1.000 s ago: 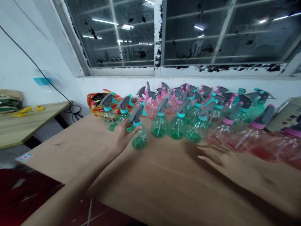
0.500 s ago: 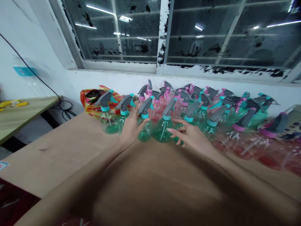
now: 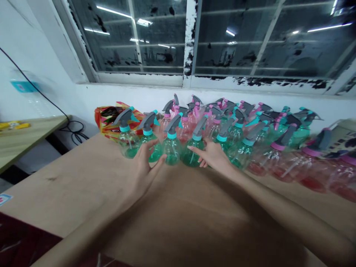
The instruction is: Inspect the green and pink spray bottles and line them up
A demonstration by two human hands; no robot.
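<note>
Green spray bottles with grey triggers and teal collars stand upright in a front row on the wooden table. My left hand [image 3: 146, 161] has its thumb and fingers apart, in front of a green spray bottle [image 3: 154, 150] and beside another green spray bottle [image 3: 171, 152]. My right hand [image 3: 213, 154] is at the right side of a green spray bottle [image 3: 191, 150], its thumb and index finger stretched across the bottle's front. Whether those fingertips touch the bottle I cannot tell. Behind my right hand, part of a further green spray bottle [image 3: 221, 138] is hidden.
Red-tinted spray bottles [image 3: 285, 170] with pink collars continue the row to the right. More pink and teal spray heads crowd behind, by the wall. An orange patterned bag [image 3: 104, 124] lies at the row's left end. A black cable [image 3: 76, 129] hangs beside the wooden table [image 3: 72, 178].
My left hand has drawn back from between two bottles and now sits slightly lower and left. My right hand has moved left to the green bottle. The view has shifted slightly.
</note>
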